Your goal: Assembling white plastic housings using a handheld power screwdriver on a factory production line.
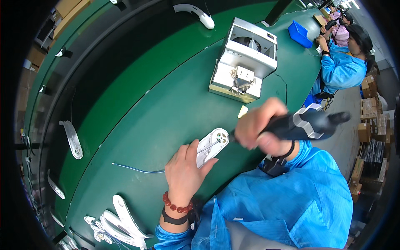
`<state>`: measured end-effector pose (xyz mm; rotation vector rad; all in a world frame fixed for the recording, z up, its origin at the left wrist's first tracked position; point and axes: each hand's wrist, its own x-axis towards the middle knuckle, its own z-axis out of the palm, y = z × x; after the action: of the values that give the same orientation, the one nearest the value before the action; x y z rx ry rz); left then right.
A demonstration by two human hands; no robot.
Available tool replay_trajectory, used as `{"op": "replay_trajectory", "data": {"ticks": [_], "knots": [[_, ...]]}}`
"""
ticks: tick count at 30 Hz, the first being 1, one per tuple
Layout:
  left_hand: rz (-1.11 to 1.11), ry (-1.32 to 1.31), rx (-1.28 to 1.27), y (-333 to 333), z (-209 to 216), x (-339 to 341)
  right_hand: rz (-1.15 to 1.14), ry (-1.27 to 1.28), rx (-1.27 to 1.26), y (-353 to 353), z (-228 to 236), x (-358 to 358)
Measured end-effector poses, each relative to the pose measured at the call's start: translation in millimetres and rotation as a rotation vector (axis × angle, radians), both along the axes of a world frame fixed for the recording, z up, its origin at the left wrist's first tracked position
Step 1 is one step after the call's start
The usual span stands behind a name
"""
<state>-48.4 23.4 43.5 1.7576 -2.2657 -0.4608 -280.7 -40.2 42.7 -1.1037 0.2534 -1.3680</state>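
Observation:
My left hand holds a white elongated plastic housing against the green bench, thumb on one side and fingers on the other. The housing's rounded end faces right and shows a round, spoked inner part. A thin blue-grey wire runs from beneath the hand out to the left. Fingers curled, my right hand grips a black electric screwdriver, smeared by motion. Its body slants up to the right, and its dark tip end is close to the housing's rounded end; whether they touch, I cannot tell.
Beyond my hands stands a silver screw-feeder-like machine, with a yellow slip beside it. Several white housings lie at lower left. More white parts sit on the green belt. A blue bin is near a co-worker.

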Motion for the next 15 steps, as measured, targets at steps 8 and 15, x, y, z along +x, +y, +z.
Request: {"op": "replay_trajectory", "data": {"ticks": [8, 15], "knots": [[-0.059, -0.002, -0.097, 5, -3, 2, -0.512, 0.071, -0.132, -67, 16, -26], [-0.047, -0.008, -0.100, 11, -1, 2, -0.526, 0.201, -0.116, -69, 11, -22]]}}
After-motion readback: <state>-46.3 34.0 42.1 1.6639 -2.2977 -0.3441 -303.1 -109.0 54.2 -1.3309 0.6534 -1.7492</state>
